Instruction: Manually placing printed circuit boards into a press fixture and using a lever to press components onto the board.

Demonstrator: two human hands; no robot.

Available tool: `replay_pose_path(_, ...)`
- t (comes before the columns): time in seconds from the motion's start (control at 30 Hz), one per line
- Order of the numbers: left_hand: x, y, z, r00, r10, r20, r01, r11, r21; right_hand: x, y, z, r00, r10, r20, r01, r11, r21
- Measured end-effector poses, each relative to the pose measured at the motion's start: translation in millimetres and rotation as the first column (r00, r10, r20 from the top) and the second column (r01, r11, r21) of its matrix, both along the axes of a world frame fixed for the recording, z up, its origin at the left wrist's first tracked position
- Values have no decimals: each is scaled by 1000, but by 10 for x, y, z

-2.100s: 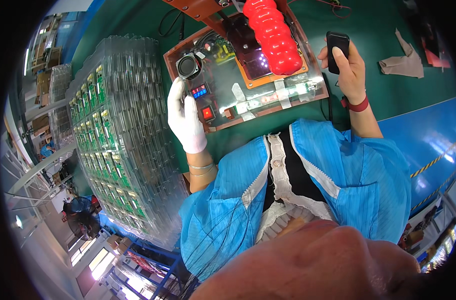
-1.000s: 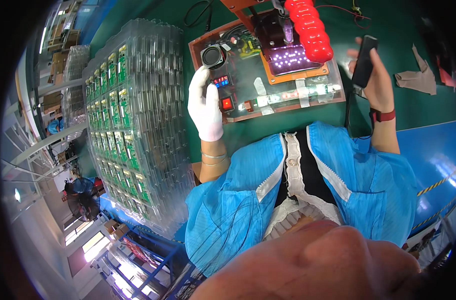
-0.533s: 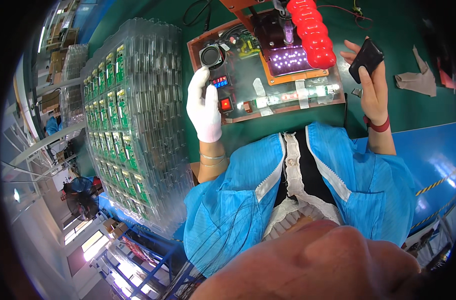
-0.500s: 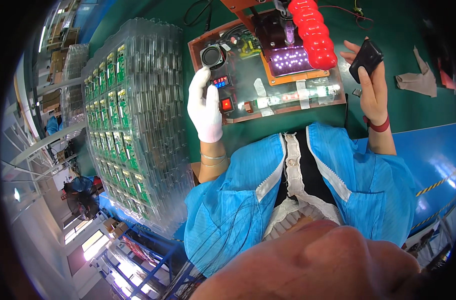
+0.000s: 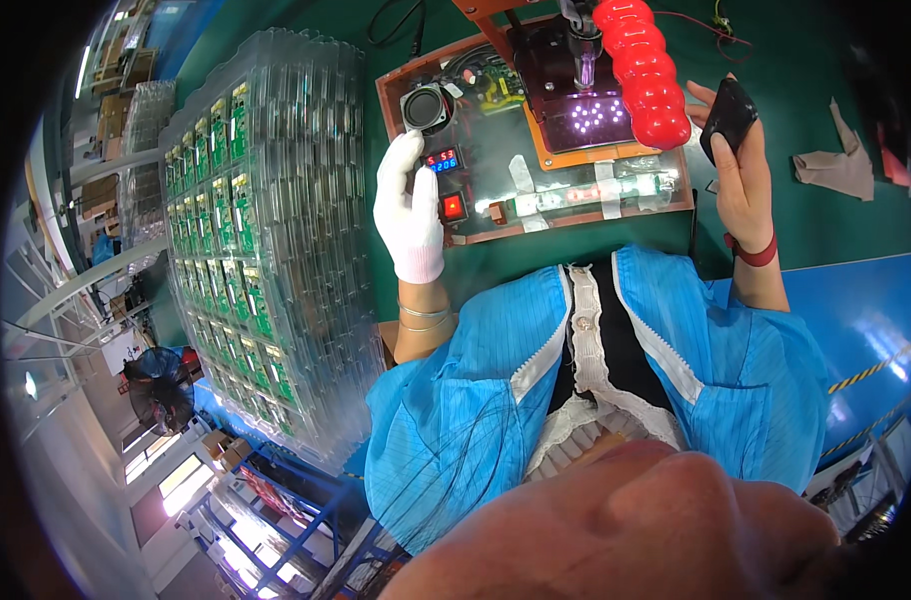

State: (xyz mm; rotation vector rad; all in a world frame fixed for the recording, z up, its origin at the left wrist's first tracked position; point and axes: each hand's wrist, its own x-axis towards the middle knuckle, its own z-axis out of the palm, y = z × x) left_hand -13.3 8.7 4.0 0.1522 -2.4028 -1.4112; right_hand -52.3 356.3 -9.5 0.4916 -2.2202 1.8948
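My left hand (image 5: 408, 208), in a white glove, lies at the left end of a clear-topped test box (image 5: 496, 215). Its thumb and fingers are apart and hold nothing, close to a small lit digital display (image 5: 443, 159) and a glowing red switch (image 5: 453, 206). A round black speaker (image 5: 426, 108) is set in the box just beyond the fingertips. My bare right hand (image 5: 744, 185) grips a flat black rectangular device (image 5: 731, 116), right of the box. Between the hands, a ridged red handle (image 5: 646, 75) hangs beside a dark press plate (image 5: 566, 85) with purple light spots.
Stacked clear plastic trays (image 5: 311, 200) holding green circuit boards (image 5: 240, 130) rise at my left. A beige cloth (image 5: 841, 160) lies on the green mat at the right. Thin red wires and a black cable (image 5: 416, 30) run along the far side.
The red handle has shifted right and slightly down, and fewer purple spots show by the plate. The display's readout differs. The black device has turned a little; my left hand barely moved.
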Motion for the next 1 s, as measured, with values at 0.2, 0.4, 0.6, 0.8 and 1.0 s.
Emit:
replay_pose_path(0.2,-4,14,15,1000,1,7,-1,1000,15,4,13,-3,1000,-5,10,5,1000,-2)
replay_pose_path(0.4,-12,-20,-49,999,-25,-38,27,997,71,14,16,0,1000,-4,-1,4,1000,9)
replay_pose_path(0.6,48,16,-51,979,-100,-178,66,980,-185,12,75,4,996,25,87,-15,994,-112)
replay_pose_path(0.8,79,106,12,952,-212,-223,92,888,-451,-11,168,-7,952,114,285,3,926,-378)
replay_pose_path(1.0,89,71,-45,958,-177,-226,92,935,-343,9,283,-73,893,235,384,-66,912,-405)
